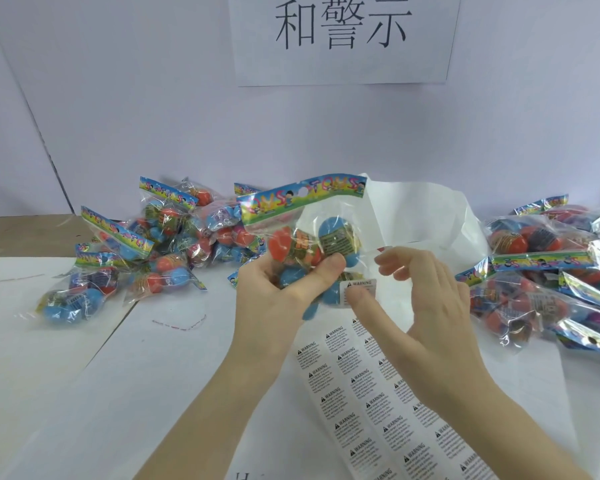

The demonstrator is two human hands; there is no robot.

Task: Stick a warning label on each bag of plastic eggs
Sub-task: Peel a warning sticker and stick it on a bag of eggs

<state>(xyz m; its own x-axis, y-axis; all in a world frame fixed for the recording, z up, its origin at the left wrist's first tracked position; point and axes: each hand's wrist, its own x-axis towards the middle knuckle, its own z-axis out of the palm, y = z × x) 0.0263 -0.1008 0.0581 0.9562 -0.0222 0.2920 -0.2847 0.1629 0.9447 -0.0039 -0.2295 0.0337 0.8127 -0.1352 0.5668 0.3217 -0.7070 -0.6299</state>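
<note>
My left hand (278, 278) holds a bag (312, 244) of orange and blue eggs above the tabletop (84, 393), its grip curled round the eggs, thumb across the front. My right hand (426, 299) has its thumb pressing a warning label (359, 289) onto the bag's lower corner, fingers loosely spread behind the clear plastic. The label sheet (378, 403) lies under my wrists. More bags are piled at left (146, 247) and at right (551, 271).
</note>
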